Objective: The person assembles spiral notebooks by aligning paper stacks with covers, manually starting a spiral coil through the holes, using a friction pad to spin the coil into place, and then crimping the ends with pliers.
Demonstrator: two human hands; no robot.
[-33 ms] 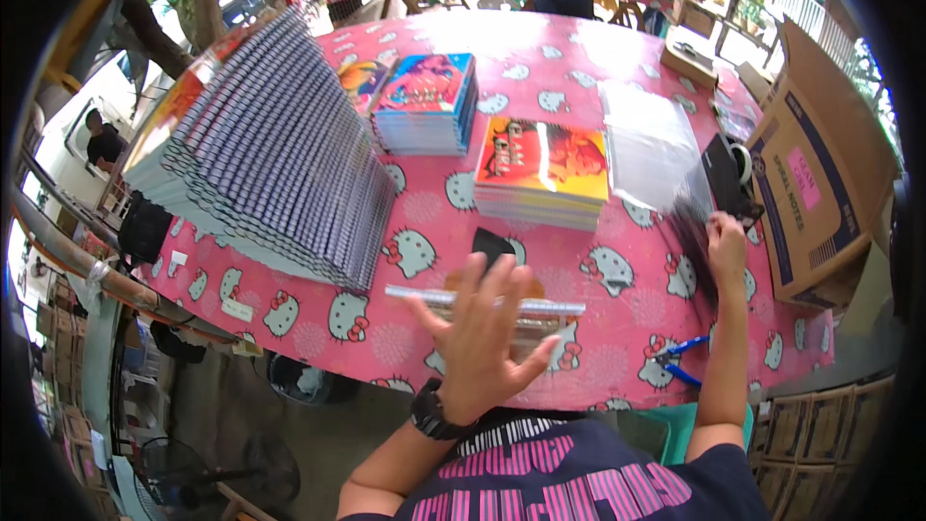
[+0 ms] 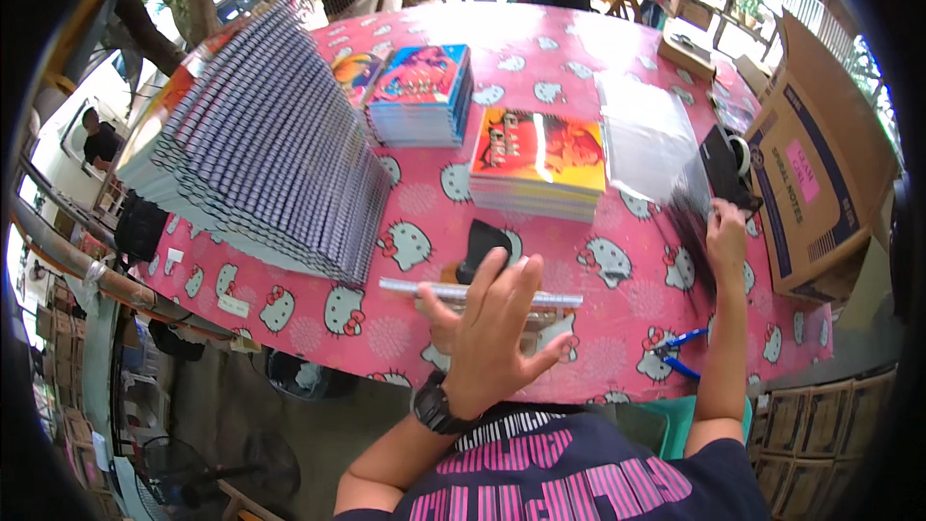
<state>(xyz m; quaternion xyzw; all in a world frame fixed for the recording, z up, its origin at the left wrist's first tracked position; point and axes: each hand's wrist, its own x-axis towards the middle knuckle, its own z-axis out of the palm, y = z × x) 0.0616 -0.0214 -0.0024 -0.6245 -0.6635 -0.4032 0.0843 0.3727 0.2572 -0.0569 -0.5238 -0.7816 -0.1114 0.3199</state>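
My left hand [image 2: 487,342], a black watch on its wrist, is open with fingers spread over a pale, narrow strip [image 2: 415,287] lying crosswise near the table's front edge. Just beyond the fingertips stands a small black piece [image 2: 484,246]; what lies under the palm is mostly hidden. To the right, my right hand [image 2: 726,236] has its fingers pinched together at the edge of a bunch of thin dark binding coils [image 2: 691,241]. Whether a single coil is between the fingertips is too small to see. Blue-handled pliers [image 2: 680,352] lie left of my right forearm.
A tall stack of spiral-bound notebooks [image 2: 270,145] leans at the left. Notebook stacks with blue [image 2: 420,96] and orange-yellow covers [image 2: 537,164] stand mid-table, beside clear plastic sheets [image 2: 651,140]. A black tape dispenser [image 2: 725,169] and an open carton [image 2: 820,174] are at the right.
The view has shifted slightly. My left hand's fingers have shifted a little, uncovering more of the black piece. My right hand stays at the coils, nearly unmoved.
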